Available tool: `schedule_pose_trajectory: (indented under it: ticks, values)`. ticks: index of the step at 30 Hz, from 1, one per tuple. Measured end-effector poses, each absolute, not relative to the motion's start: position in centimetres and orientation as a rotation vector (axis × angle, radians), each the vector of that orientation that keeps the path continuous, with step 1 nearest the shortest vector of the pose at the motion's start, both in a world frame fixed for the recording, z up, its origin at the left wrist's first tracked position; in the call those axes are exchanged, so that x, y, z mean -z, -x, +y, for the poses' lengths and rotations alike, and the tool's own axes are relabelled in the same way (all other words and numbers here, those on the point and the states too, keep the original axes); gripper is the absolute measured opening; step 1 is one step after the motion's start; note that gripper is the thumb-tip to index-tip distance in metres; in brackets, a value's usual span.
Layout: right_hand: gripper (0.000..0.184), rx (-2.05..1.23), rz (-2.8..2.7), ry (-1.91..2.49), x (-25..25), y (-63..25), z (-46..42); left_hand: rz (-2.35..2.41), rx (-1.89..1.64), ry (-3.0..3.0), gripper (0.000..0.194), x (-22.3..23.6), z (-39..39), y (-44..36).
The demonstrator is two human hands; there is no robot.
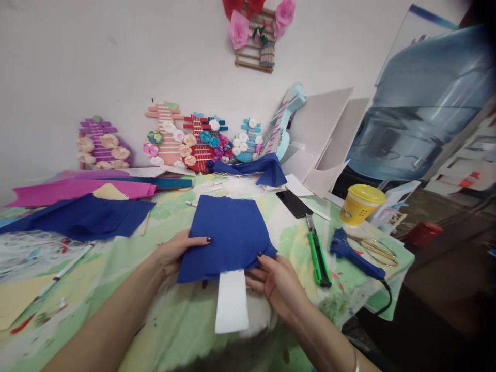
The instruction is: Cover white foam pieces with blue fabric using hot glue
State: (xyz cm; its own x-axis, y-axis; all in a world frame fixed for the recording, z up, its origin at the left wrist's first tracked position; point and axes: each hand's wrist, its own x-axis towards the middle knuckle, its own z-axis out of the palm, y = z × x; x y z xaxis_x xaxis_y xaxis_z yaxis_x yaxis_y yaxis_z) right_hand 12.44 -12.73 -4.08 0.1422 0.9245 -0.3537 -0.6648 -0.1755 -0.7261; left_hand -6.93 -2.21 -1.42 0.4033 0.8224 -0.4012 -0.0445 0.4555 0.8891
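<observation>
A piece of dark blue fabric (228, 232) is held up in front of me between both hands. A flat white strip (232, 302) sticks out below its lower edge; whatever it joins behind the fabric is hidden. My left hand (174, 253) grips the left edge, thumb on the front and the other fingers mostly behind. At the lower right corner, my right hand (277, 279) pinches the fabric, with its fingers partly behind it and close to the strip. Right of the fabric lies a green utility knife (320, 258).
On the right are a black phone (293, 203), a blue glue gun (354, 253), gold-handled scissors (375, 250), a yellow-lidded tub (362, 204) and a large water bottle (418, 103). More blue fabric (89, 214) lies left. Several decorated guitar shapes (199, 139) lean on the wall.
</observation>
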Motion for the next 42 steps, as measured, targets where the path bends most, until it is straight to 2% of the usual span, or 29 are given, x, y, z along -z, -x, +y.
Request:
schedule_pose_trajectory:
  ticks: [4, 8, 10, 12, 14, 17, 20, 24, 26, 29, 32, 34, 39, 42]
  values:
    - [0.043, -1.559, -0.412, 1.004, 4.0, -13.7, -14.8, 1.004, -0.57, -0.98, 0.068, 2.1, -1.5, 7.5]
    - [0.07, -1.487, -0.506, 1.115, 4.2, -14.8, -16.7, 1.048, -0.518, -1.066, 0.072, 2.5, -0.8, 8.1]
    - [0.074, -1.408, -0.684, 1.212, 4.4, -15.4, -17.3, 1.136, -0.49, -1.138, 0.072, 2.4, -0.6, 8.3]
    - [0.064, -1.225, -0.965, 1.329, 4.8, -16.2, -17.3, 1.28, -0.478, -1.241, 0.071, 2.3, -0.5, 8.4]
    - [0.05, -0.89, -1.305, 1.413, 5.3, -17.2, -16.9, 1.408, -0.488, -1.367, 0.07, 2.2, -0.4, 8.4]
    - [0.04, -0.356, -1.703, 1.384, 6.0, -18.4, -15.4, 1.525, -0.524, -1.609, 0.067, 2.5, 0.0, 8.5]
    - [0.03, -0.112, -1.898, 1.312, 6.5, -18.9, -13.8, 1.661, -0.589, -1.869, 0.067, 2.9, 0.6, 8.7]
    - [0.014, -0.194, -2.014, 1.258, 6.4, -18.8, -13.2, 1.779, -0.675, -2.178, 0.063, 2.9, 0.4, 8.5]
    - [0.017, -0.274, -2.01, 1.249, 6.4, -18.7, -13.4, 1.691, -0.814, -2.405, 0.049, 2.7, -0.7, 7.7]
    - [0.017, -0.328, -1.991, 1.247, 6.7, -18.8, -13.7, 1.314, -0.93, -2.789, 0.027, 3.1, -4.1, 5.4]
    - [0.013, -0.361, -1.983, 1.228, 6.9, -18.8, -13.7, 0.905, -0.864, -3.107, 0.028, 4.6, -8.6, 2.2]
    - [0.014, -0.373, -1.972, 1.211, 6.9, -18.7, -13.7, 0.842, -0.862, -3.213, 0.026, 5.8, -11.0, 0.2]
    - [0.036, -0.393, -1.876, 1.206, 6.6, -19.1, -13.7, 1.076, -0.833, -3.249, 0.026, 6.8, -13.3, -2.3]
    - [0.038, -0.455, -1.715, 1.269, 6.9, -19.6, -13.6, 1.179, -0.707, -3.194, 0.028, 6.2, -13.0, -2.8]
